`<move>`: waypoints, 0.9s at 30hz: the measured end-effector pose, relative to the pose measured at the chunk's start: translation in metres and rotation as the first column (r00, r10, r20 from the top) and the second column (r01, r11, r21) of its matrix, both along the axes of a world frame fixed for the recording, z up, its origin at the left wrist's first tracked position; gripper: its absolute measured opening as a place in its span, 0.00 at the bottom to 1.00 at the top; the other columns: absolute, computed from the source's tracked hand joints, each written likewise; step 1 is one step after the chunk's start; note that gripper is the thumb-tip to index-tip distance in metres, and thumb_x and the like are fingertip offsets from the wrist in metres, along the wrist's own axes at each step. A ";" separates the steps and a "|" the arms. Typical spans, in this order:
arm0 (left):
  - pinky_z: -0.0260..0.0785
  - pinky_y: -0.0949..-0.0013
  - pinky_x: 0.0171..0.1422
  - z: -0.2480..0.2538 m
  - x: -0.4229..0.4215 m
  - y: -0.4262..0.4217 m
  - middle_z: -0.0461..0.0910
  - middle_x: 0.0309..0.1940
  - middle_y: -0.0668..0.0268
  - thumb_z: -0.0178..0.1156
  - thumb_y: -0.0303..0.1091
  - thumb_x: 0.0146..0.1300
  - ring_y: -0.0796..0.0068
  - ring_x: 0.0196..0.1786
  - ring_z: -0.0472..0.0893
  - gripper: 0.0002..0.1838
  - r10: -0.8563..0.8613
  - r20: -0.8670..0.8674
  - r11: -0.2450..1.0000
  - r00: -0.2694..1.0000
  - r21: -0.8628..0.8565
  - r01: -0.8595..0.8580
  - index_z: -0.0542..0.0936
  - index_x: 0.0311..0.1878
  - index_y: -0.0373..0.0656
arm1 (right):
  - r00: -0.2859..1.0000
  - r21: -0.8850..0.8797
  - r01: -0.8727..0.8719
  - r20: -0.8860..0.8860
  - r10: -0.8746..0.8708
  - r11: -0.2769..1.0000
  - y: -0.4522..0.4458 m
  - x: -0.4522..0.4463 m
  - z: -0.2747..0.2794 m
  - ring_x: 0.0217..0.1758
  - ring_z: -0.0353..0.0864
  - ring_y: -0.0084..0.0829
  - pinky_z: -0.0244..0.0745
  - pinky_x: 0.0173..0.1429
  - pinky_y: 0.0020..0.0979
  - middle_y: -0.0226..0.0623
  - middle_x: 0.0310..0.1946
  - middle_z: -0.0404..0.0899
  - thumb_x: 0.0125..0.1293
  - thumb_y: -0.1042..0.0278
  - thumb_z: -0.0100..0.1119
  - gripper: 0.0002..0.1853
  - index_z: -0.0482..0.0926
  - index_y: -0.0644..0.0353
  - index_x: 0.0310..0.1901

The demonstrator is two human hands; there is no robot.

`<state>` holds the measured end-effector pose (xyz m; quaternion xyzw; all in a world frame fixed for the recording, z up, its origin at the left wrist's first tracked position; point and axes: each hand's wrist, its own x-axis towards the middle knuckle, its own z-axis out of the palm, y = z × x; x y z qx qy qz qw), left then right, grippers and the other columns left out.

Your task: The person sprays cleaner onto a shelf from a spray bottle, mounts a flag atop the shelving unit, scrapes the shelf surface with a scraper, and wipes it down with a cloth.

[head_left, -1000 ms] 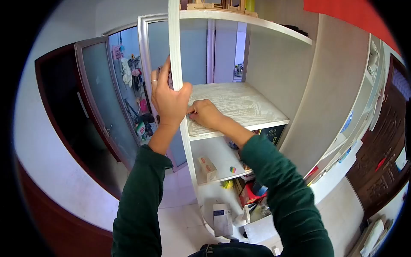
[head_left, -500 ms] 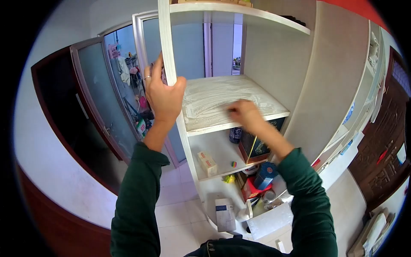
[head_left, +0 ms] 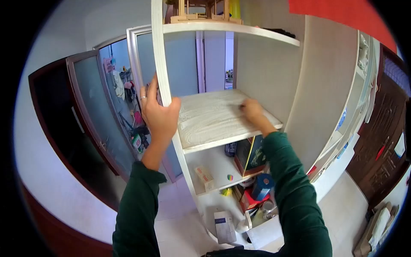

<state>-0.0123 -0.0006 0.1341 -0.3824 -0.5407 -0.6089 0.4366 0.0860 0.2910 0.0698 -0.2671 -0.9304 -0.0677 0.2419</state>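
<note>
My left hand (head_left: 159, 113) is wrapped round the white upright post (head_left: 160, 64) at the shelf unit's left front edge, thumb on the near side. A dark patterned thing shows partly behind its fingers; what it is I cannot tell. On the right part of the middle shelf board (head_left: 209, 118) rests my right hand (head_left: 252, 112), slightly blurred, its fingers closed round something small and dark that is mostly hidden. Whitish streaks and wet-looking marks cover the board.
Wooden frames (head_left: 205, 13) stand on the shelf above. Below are a small box (head_left: 204, 178), a dark box (head_left: 249, 155), a blue canister (head_left: 262, 185) and a white-and-blue box (head_left: 224, 227). Behind the unit is a glass door (head_left: 96, 96).
My right hand has moved from the board's left front corner across to its right side. My left hand has stayed on the post. The view has shifted somewhat.
</note>
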 end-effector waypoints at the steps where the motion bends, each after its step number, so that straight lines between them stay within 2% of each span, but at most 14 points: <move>1: 0.68 0.64 0.49 0.001 -0.001 0.001 0.71 0.41 0.57 0.54 0.23 0.39 0.58 0.42 0.75 0.31 -0.001 -0.006 1.000 1.000 0.016 0.001 0.72 0.55 0.40 | 0.970 0.028 0.036 -0.240 -0.028 0.999 0.065 -0.004 -0.028 0.33 0.80 0.45 0.74 0.40 0.41 0.45 0.30 0.81 0.52 0.64 0.58 0.08 0.83 0.57 0.29; 5: 0.67 0.63 0.49 -0.002 -0.003 0.001 0.72 0.39 0.57 0.54 0.23 0.39 0.57 0.42 0.75 0.31 -0.072 -0.005 0.997 0.997 0.026 0.072 0.73 0.55 0.41 | 0.998 -0.035 0.058 0.017 -0.058 0.998 0.044 -0.018 -0.005 0.34 0.80 0.43 0.73 0.42 0.40 0.44 0.29 0.81 0.54 0.63 0.57 0.10 0.82 0.61 0.30; 6: 0.67 0.63 0.49 -0.002 -0.002 0.002 0.72 0.39 0.57 0.54 0.22 0.39 0.57 0.41 0.75 0.31 -0.075 -0.011 0.996 0.997 0.037 0.075 0.73 0.54 0.41 | 0.999 -0.142 -0.050 0.011 0.052 0.989 0.028 -0.056 -0.011 0.36 0.79 0.43 0.72 0.44 0.40 0.44 0.29 0.80 0.54 0.63 0.57 0.11 0.81 0.63 0.31; 7: 0.67 0.63 0.49 -0.001 0.000 0.002 0.72 0.39 0.57 0.54 0.22 0.39 0.57 0.41 0.75 0.31 -0.079 -0.009 0.996 0.997 0.041 0.079 0.73 0.54 0.41 | 0.988 0.105 -0.125 -0.080 0.134 0.987 -0.028 -0.077 -0.012 0.40 0.78 0.44 0.71 0.49 0.40 0.46 0.33 0.80 0.53 0.66 0.55 0.10 0.81 0.60 0.34; 9: 0.68 0.64 0.49 0.000 0.004 0.002 0.72 0.39 0.56 0.54 0.22 0.38 0.58 0.40 0.76 0.31 -0.039 0.033 0.998 0.999 0.055 0.037 0.73 0.54 0.40 | 0.823 0.074 -0.560 -0.057 0.564 0.825 -0.093 -0.120 -0.014 0.42 0.76 0.48 0.69 0.51 0.42 0.49 0.34 0.79 0.52 0.70 0.53 0.09 0.80 0.59 0.34; 11: 0.68 0.66 0.47 -0.002 -0.005 0.005 0.72 0.39 0.57 0.54 0.22 0.38 0.59 0.38 0.77 0.31 -0.063 0.018 0.996 0.998 0.068 0.062 0.73 0.53 0.38 | 0.787 -0.048 -0.616 -0.012 0.616 0.786 -0.126 -0.121 0.003 0.41 0.76 0.49 0.70 0.49 0.43 0.48 0.34 0.79 0.52 0.70 0.53 0.09 0.80 0.59 0.34; 13: 0.68 0.67 0.47 -0.003 -0.006 0.001 0.71 0.39 0.58 0.54 0.21 0.37 0.60 0.39 0.77 0.31 -0.006 -0.006 1.000 1.000 0.020 0.007 0.73 0.53 0.38 | 0.782 0.115 -0.621 0.016 0.623 0.776 -0.071 -0.113 0.004 0.39 0.76 0.49 0.71 0.47 0.44 0.49 0.33 0.79 0.52 0.69 0.53 0.09 0.80 0.59 0.33; 15: 0.67 0.67 0.47 -0.001 0.000 -0.001 0.71 0.39 0.58 0.53 0.20 0.36 0.61 0.39 0.76 0.31 -0.039 0.000 0.999 0.999 0.025 0.039 0.73 0.53 0.37 | 0.944 0.081 -0.227 0.262 0.199 0.971 0.024 -0.090 -0.002 0.39 0.77 0.49 0.71 0.46 0.43 0.48 0.33 0.79 0.53 0.65 0.53 0.10 0.81 0.60 0.34; 16: 0.67 0.67 0.47 -0.003 -0.002 0.000 0.71 0.37 0.59 0.53 0.20 0.37 0.61 0.39 0.75 0.31 -0.016 0.012 1.000 1.000 0.013 0.016 0.73 0.53 0.37 | 0.971 0.119 -0.136 0.214 0.109 0.983 0.102 -0.090 -0.028 0.39 0.78 0.47 0.71 0.46 0.45 0.48 0.35 0.79 0.53 0.66 0.54 0.11 0.81 0.61 0.35; 17: 0.67 0.67 0.46 -0.003 -0.004 0.001 0.70 0.36 0.59 0.53 0.20 0.37 0.62 0.39 0.75 0.31 0.011 0.026 1.000 1.000 0.004 -0.011 0.73 0.53 0.37 | 0.988 0.020 -0.126 0.088 0.124 0.992 0.073 -0.044 0.003 0.42 0.78 0.47 0.71 0.46 0.45 0.50 0.38 0.79 0.56 0.69 0.52 0.10 0.80 0.62 0.37; 18: 0.68 0.67 0.45 -0.002 -0.003 0.002 0.69 0.36 0.60 0.52 0.19 0.37 0.64 0.38 0.74 0.31 -0.026 0.026 1.000 0.999 0.012 0.026 0.72 0.54 0.37 | 0.976 0.084 0.042 0.208 -0.059 0.996 0.067 -0.023 0.016 0.44 0.78 0.49 0.72 0.48 0.43 0.53 0.39 0.78 0.57 0.72 0.50 0.10 0.80 0.63 0.38; 20: 0.68 0.68 0.44 -0.002 -0.003 0.002 0.69 0.36 0.60 0.52 0.18 0.37 0.65 0.38 0.74 0.32 -0.027 0.036 0.999 0.999 0.031 0.026 0.72 0.54 0.37 | 0.974 0.007 0.116 0.194 -0.115 0.993 0.048 -0.008 0.038 0.45 0.77 0.50 0.73 0.49 0.41 0.56 0.39 0.77 0.57 0.75 0.49 0.10 0.79 0.66 0.38; 25: 0.68 0.74 0.43 -0.004 -0.002 0.002 0.66 0.38 0.61 0.52 0.16 0.37 0.70 0.38 0.73 0.33 -0.054 0.082 0.997 0.995 0.051 0.050 0.71 0.55 0.36 | 0.980 0.067 0.063 0.185 -0.075 0.996 0.082 -0.046 0.031 0.45 0.76 0.52 0.73 0.49 0.40 0.57 0.41 0.76 0.57 0.76 0.48 0.10 0.78 0.69 0.36; 27: 0.68 0.75 0.44 -0.005 -0.005 0.002 0.65 0.39 0.60 0.52 0.15 0.37 0.72 0.39 0.73 0.34 -0.234 0.013 0.971 0.972 0.042 0.234 0.69 0.56 0.33 | 0.968 0.078 0.058 0.241 -0.076 0.995 0.094 -0.063 0.035 0.45 0.76 0.52 0.73 0.49 0.41 0.57 0.41 0.76 0.57 0.76 0.48 0.09 0.77 0.70 0.36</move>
